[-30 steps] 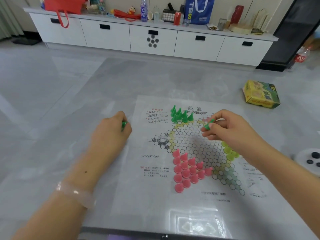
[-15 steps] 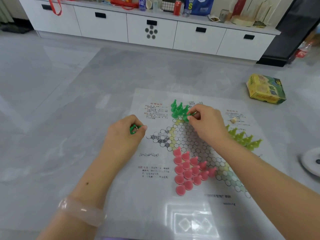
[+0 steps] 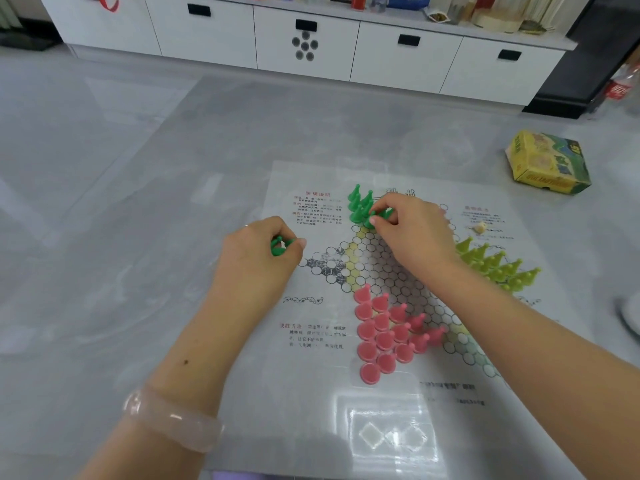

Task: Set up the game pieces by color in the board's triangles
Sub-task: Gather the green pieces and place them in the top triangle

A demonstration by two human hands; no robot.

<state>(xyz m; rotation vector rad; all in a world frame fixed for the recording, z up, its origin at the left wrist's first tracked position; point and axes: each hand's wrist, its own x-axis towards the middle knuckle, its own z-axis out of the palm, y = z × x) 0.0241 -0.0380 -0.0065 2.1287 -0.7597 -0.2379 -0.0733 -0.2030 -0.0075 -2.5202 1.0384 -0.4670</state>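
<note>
I'm taking the board [image 3: 408, 403] as my landmark, going L to R. Off its L edge my left hand [image 3: 258, 258] is curling shut round spare green pieces [image 3: 278, 247], fingers and thumb wrapped on them; a pale bangle [image 3: 173, 422] is sitting on that wrist. A sec ago this hand was parked further L of the board, now it's nudging in to the L edge, bringing the supply closer.

At the board's far-L triangle the green group [image 3: 358, 206] is standing upright. My right hand [image 3: 412, 230] was hovering mid-board w/ one green piece pinched; now it's reaching to the near edge of that group, fingertips pinching a green piece [image 3: 371, 221] down onto a spot there. Meaning, I reckon: green triangle is filling up, several still to go from my L hand.

On the board's near side the pink pieces [image 3: 388, 334] are filling their triangle; on its R side the yellow-green pieces [image 3: 495, 265] are doing likewise, now uncovered since my R hand moved off.

Writing: red and black Chinese text blocks on the board's L and R margins, too blurry to read. Beyond the board's far-R corner a yellow-green box [image 3: 549, 164] is lying flat, print illegible. Further R, a bottle w/ red label [image 3: 620, 90], brand not readable.
</note>
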